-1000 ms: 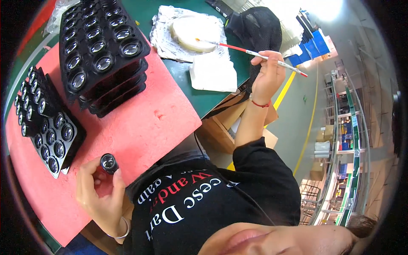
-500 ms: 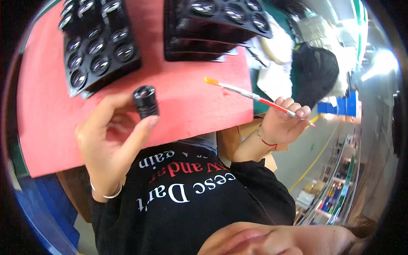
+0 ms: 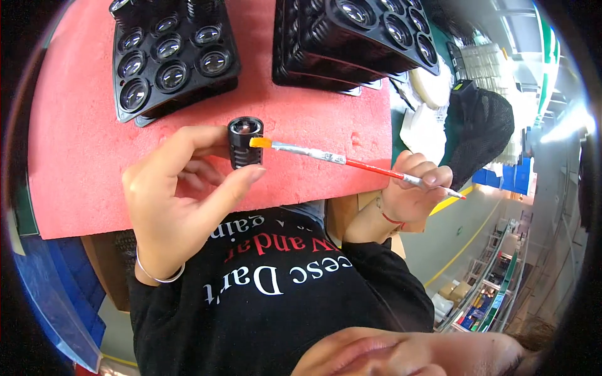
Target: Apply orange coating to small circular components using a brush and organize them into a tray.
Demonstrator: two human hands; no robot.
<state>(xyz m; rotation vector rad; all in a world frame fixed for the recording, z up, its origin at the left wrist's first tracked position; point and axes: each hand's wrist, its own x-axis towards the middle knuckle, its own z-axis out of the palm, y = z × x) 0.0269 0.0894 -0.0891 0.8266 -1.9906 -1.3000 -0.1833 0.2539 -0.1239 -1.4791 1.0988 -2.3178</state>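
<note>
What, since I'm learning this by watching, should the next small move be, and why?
Perhaps ease the brush lightly along the side of the black lens barrel: the left hand holds it roughly upright, and the right hand has the orange bristles at that side, though contact is unclear.

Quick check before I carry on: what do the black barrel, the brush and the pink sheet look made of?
Black barrel: metal or hard plastic, semi-gloss; its ribs catch light, which doesn't settle it.
Brush: fine amber bristles, probably synthetic; smooth red handle section, painted wood or plastic.
Pink sheet: likely foam, matte, judging by its pits.
</note>
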